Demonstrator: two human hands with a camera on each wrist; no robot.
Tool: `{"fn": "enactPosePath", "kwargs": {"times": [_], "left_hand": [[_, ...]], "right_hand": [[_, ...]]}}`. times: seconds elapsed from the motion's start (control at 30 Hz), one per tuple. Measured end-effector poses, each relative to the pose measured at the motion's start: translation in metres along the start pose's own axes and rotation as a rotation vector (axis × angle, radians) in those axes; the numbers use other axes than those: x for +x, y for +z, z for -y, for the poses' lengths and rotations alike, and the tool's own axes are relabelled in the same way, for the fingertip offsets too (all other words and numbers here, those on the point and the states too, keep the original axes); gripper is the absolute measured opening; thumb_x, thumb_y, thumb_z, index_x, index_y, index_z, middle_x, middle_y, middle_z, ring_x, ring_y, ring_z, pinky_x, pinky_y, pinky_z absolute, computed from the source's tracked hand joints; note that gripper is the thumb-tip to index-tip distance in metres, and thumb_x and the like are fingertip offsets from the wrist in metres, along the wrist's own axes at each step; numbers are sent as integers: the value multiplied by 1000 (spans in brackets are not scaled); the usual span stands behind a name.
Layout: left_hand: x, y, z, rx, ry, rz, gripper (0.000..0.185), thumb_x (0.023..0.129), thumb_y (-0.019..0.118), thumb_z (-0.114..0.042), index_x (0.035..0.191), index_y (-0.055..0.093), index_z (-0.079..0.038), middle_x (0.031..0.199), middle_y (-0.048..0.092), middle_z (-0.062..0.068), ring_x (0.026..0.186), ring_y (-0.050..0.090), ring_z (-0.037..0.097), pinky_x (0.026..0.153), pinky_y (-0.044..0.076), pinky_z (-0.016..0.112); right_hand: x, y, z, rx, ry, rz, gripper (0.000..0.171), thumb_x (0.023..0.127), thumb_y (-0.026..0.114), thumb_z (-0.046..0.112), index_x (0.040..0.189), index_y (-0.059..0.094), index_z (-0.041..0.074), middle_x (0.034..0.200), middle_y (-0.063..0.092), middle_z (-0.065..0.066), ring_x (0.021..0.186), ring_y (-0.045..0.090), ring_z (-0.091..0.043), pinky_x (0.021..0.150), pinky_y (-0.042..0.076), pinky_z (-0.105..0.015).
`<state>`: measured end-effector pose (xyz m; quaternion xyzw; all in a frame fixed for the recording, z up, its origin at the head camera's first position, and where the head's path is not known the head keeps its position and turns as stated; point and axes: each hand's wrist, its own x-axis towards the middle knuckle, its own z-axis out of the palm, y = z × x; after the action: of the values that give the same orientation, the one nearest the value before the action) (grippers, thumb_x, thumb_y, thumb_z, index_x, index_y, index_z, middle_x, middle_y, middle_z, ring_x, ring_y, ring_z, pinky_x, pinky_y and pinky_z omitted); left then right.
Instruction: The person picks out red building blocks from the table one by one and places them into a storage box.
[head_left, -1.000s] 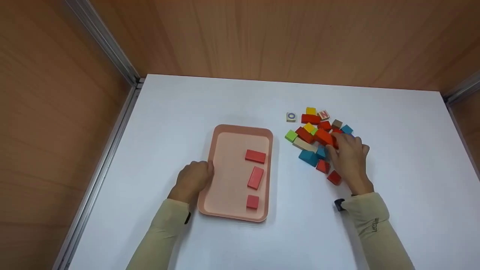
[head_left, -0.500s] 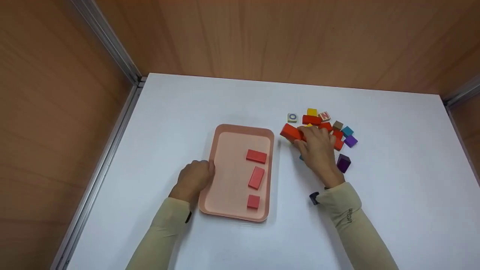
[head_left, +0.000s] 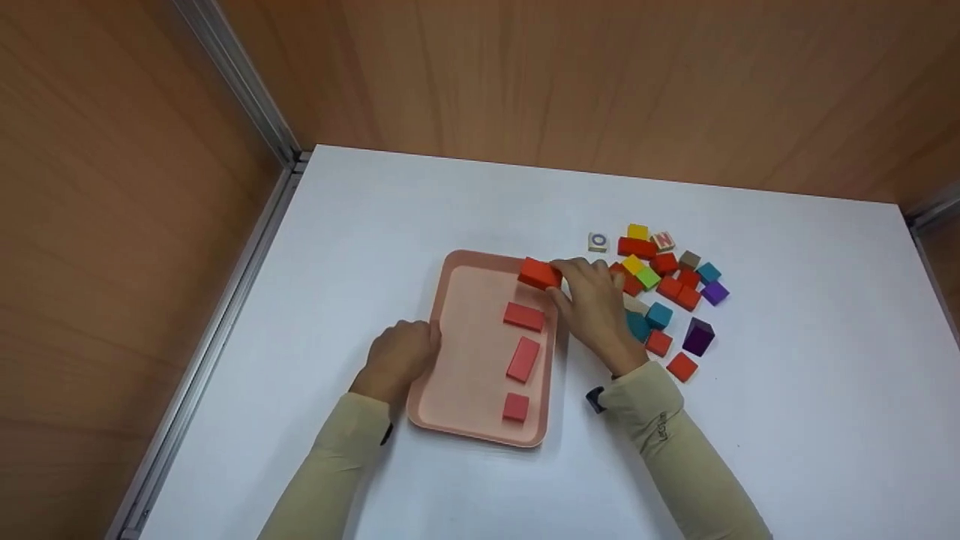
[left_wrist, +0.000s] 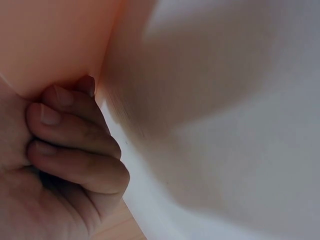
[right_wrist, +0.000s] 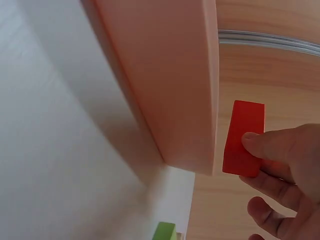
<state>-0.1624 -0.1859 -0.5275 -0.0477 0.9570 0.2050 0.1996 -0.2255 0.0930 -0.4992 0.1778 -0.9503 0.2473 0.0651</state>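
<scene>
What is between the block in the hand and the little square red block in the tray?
Head view: two flat red blocks lie in the pink tray, between the held red block and the square one.
</scene>
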Motion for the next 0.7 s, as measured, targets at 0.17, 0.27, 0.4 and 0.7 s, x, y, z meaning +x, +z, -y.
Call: {"fn": "enactPosePath", "kwargs": {"times": [0.17,0.27,0.4,0.7], "left_hand": [[-1,1,0,7,19,-15,51,108,31,-33,88,67,-2,70,58,7,64,56,23,61,47,39],[-1,1,-1,15,21,-22,52,108,31,-33,89,67,-1,70,58,7,63,56,23,61,47,39],[-1,2,-1,22,22,-34,52,108,31,-33,90,68,-1,69,58,7,63,56,23,60,47,39],[-1,2,1,27,42,-51,54,108,29,-33,86,67,-1,70,59,8,63,57,24,61,49,42]], "right_hand": [[2,12,1,-15,13,43,50,91,76,26,136,60,11,127,63,-12,107,51,-31,88,29,-50],[4,18,0,-26,26,68,49,91,75,28,136,60,13,126,63,-11,105,51,-30,88,28,-50],[4,24,-2,-33,44,100,47,92,74,29,135,60,15,126,63,-10,104,50,-29,87,27,-50],[5,31,-4,-56,54,146,48,93,74,31,136,58,16,125,64,-11,104,50,-30,85,27,-51]]}}
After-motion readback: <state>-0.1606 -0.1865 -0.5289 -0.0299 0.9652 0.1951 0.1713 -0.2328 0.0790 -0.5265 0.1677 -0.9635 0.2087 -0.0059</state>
